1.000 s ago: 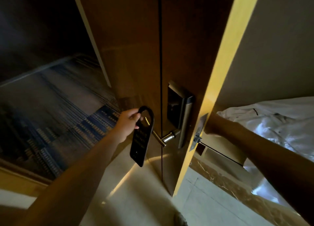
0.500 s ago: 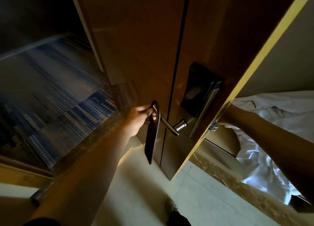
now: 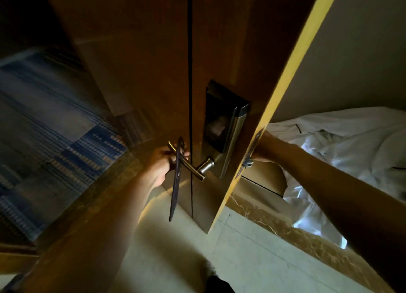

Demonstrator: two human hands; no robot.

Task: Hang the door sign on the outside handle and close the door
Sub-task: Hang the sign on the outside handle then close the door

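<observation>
A: Where's the door sign [image 3: 175, 182]?
B: Hanging edge-on w/ its loop over the handle [image 3: 186, 160]. Left hand [image 3: 161, 165] is pinching its top.
A: Right hand [image 3: 260, 154]?
B: Reaching behind the door [image 3: 153, 61] edge; can't tell its grip.

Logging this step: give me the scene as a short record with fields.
sign: dark flat door sign, loop over the lever, hanging edge-on
handle: brushed-metal lever handle on the brown wooden door
left hand: left hand at the sign's top, by the lever tip
right hand: right hand behind the door's edge, mostly hidden
door: open; yellow lit edge faces the camera
</observation>
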